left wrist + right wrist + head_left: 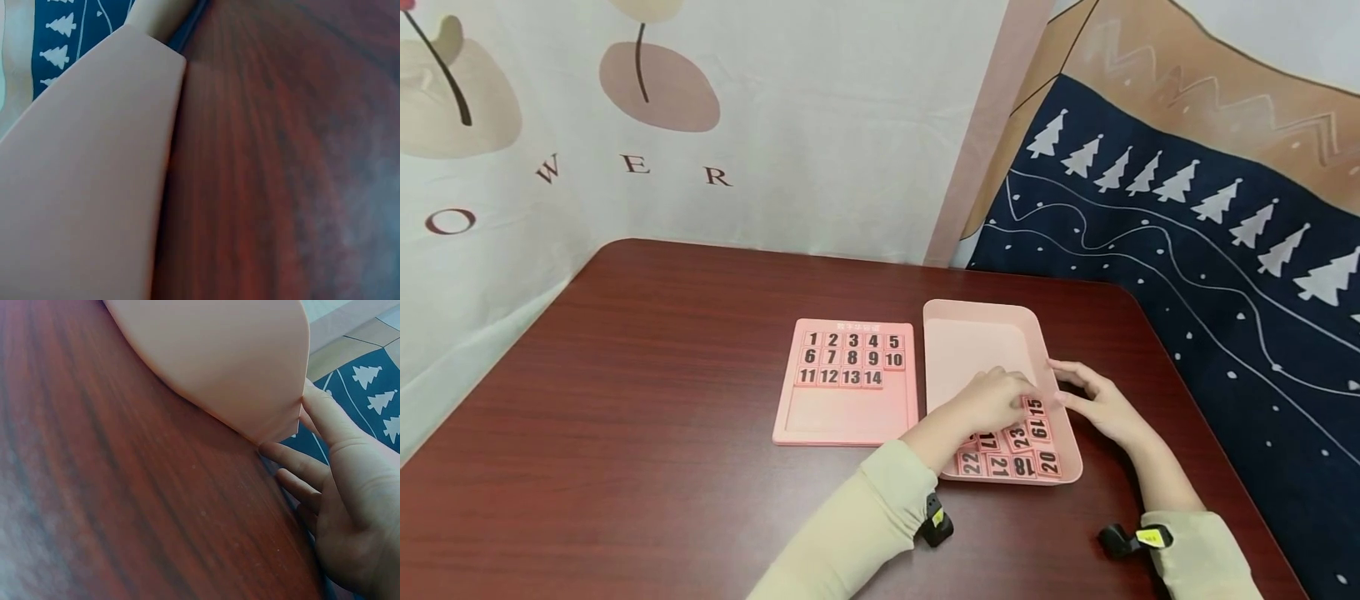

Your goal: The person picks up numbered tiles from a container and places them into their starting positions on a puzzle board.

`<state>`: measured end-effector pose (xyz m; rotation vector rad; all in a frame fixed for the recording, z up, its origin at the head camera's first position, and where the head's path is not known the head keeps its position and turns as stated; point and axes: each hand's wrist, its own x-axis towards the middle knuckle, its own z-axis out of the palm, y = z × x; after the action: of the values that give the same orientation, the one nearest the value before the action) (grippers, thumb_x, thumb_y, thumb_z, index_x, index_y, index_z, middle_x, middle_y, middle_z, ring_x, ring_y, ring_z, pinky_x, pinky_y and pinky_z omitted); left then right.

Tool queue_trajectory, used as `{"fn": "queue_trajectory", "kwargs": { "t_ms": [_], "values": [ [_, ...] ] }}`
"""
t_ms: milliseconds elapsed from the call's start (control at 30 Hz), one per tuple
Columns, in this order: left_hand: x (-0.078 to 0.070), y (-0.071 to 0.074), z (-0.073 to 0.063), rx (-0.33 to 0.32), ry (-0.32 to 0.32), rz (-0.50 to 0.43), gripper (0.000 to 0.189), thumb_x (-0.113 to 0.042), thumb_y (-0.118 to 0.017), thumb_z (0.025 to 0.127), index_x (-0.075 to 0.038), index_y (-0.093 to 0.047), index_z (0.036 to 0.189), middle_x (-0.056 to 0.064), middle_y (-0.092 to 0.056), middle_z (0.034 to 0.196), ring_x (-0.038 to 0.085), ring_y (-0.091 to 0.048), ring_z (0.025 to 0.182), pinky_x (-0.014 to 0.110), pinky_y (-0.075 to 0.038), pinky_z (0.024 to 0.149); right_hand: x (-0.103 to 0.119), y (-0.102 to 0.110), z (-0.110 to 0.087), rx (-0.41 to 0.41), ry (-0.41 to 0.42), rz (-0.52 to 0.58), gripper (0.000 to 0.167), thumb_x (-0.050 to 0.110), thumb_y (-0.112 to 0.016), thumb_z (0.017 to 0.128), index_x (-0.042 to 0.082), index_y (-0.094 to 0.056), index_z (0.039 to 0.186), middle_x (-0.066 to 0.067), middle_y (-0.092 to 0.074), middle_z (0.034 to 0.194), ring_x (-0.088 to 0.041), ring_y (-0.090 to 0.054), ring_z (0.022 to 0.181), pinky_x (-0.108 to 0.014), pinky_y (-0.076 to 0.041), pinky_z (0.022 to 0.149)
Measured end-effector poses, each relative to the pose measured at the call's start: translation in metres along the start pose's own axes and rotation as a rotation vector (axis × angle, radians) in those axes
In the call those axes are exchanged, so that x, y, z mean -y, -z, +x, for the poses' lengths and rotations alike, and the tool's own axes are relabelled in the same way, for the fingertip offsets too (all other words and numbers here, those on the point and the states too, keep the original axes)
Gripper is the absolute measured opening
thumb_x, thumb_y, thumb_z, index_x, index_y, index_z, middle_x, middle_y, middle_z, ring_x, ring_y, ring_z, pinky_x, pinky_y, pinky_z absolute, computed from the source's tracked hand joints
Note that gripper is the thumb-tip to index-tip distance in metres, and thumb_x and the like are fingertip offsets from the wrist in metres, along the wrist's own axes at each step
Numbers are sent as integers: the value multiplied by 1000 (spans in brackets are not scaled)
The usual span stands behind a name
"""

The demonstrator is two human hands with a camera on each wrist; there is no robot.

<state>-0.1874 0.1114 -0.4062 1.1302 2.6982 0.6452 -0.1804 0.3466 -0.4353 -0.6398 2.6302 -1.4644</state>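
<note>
In the head view my left hand (996, 398) reaches into the pink tray (973, 333), fingers bent downward. Its fingertips are right at the number tile 15 (1034, 407); whether they pinch it I cannot tell. My right hand (1101, 400) rests at the tray's right side, thumb and fingertips touching the rim with a gap between them. In the right wrist view the fingers of that right hand (350, 481) meet the tray's outer wall (219, 362). Left of the tray lies a pink number board (842, 417) with tiles 1 to 14 in rows.
Several loose tiles lie at the tray's near end, among them 20 (1048, 462), 21 (997, 465) and 22 (970, 463). All stands on a dark reddish wooden table (662, 417). A white curtain (820, 125) and a navy tree-print cloth (1150, 225) hang behind.
</note>
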Motion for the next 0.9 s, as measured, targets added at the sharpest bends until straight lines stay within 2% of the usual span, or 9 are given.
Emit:
{"fn": "queue_trajectory", "kwargs": {
  "t_ms": [133, 333, 433, 600, 733, 900],
  "values": [
    [2, -5, 2, 11, 14, 33, 39, -28, -66, 90, -30, -62, 129, -13, -57, 123, 8, -48, 97, 25, -37, 80, 0, 0, 1, 1, 14, -3, 47, 4, -60, 93, 0, -46, 138, -15, -54, 131, 4, -47, 115, -14, -36, 92],
    [2, -8, 4, -3, 16, 94, 41, -30, -68, 88, -31, -62, 129, -13, -55, 123, 9, -48, 100, 26, -38, 79, 0, 0, 1, 0, 17, -5, 48, 5, -61, 93, 0, -46, 138, 3, -56, 128, 5, -47, 114, -13, -36, 91],
    [0, -10, 5, -8, 15, 123, 42, -33, -68, 87, -31, -62, 129, -13, -55, 123, 8, -48, 101, 25, -38, 79, -1, 0, 0, -3, 23, -8, 48, 4, -61, 92, -1, -46, 138, 7, -56, 127, 6, -48, 114, -13, -37, 90],
    [-1, -12, 7, -14, 16, 117, 41, -33, -68, 87, -31, -63, 128, -13, -55, 122, 8, -48, 101, 25, -38, 78, -2, 0, -1, -5, 41, -5, 47, 2, -60, 92, -2, -46, 137, 1, -56, 128, 5, -48, 113, -13, -37, 90],
    [1, -11, 6, -24, -2, 101, 38, -30, -68, 87, -29, -65, 125, -13, -57, 118, 8, -48, 97, 24, -38, 77, -2, 0, 0, -5, 35, 6, 47, 2, -60, 92, -3, -46, 137, 3, -56, 127, 5, -48, 113, -14, -38, 90],
    [3, -7, 2, -49, -46, 19, 37, -29, -69, 87, -24, -67, 124, -10, -57, 116, 7, -45, 93, 22, -36, 76, 0, -1, 0, -1, 23, 12, 48, 3, -61, 92, -2, -46, 137, 9, -56, 125, 4, -49, 113, -15, -38, 90]
  ]
}}
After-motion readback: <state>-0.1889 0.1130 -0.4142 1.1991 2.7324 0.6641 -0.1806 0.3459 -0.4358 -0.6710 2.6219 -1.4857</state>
